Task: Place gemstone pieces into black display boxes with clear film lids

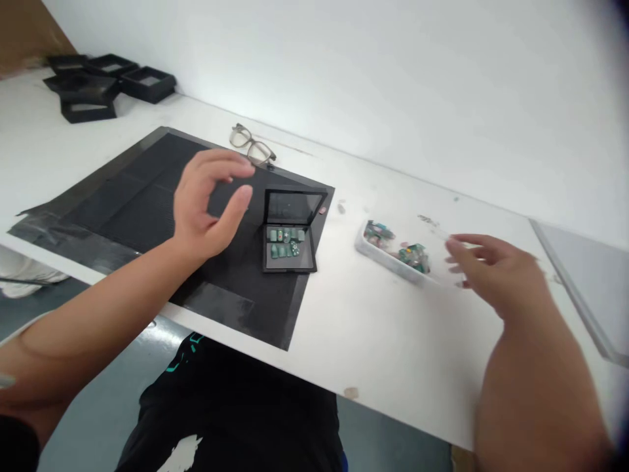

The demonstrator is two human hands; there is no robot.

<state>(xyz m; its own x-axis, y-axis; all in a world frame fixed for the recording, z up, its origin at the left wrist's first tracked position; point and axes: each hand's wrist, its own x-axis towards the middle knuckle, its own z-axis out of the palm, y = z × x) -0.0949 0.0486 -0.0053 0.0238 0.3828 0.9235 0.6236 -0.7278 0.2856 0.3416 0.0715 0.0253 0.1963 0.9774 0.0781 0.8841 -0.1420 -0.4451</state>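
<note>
My left hand (209,200) hovers over the black mat (147,190), its fingers curved and the thumb apart, with nothing between them. Right of it on the mat stands a small black case (289,263) with its lid raised. Two rows of green decorated pieces (285,250), which look like false nails, lie inside. My right hand (496,269) is at the right end of a translucent plastic container (388,261), its fingers closed about that end; blur hides the exact grip. Green and clear packets (414,255) lie in the container.
Eyeglasses (253,144) rest at the mat's back edge. Several black box frames (147,84) are piled at the back left, near the wall. A pale flat panel (590,282) lies at the right. A small pinkish piece (350,393) sits near the table's front edge.
</note>
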